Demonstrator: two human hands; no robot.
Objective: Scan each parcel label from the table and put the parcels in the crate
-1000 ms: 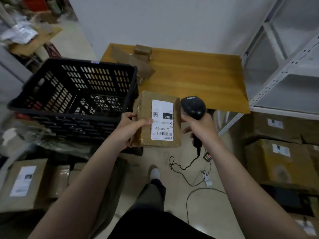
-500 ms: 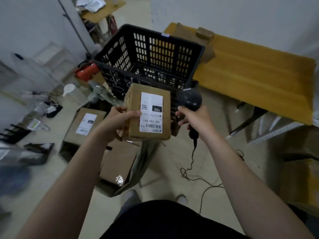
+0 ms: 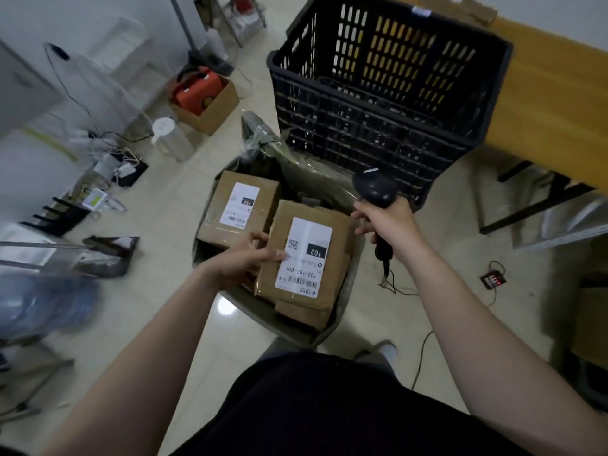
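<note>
head view: left hand grips labelled parcel by its left edge, over floor bin. right hand curls round scanner at parcel's 2 o'clock. black crate at 12, second parcel at 10, table at 1.

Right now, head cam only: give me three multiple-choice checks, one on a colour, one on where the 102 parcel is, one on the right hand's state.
1. The crate is: A black; B blue; C orange.
2. The parcel marked 102 is: A inside the crate; B under the crate; C held by the left hand above the open carton on the floor.
3. The right hand: A hangs open and empty; B grips the scanner; C presses on the parcel.

Answers: 1 A, its lattice walls are black. 2 C, the hand grips its left edge over the carton. 3 B, it is curled round the scanner's handle.
</note>
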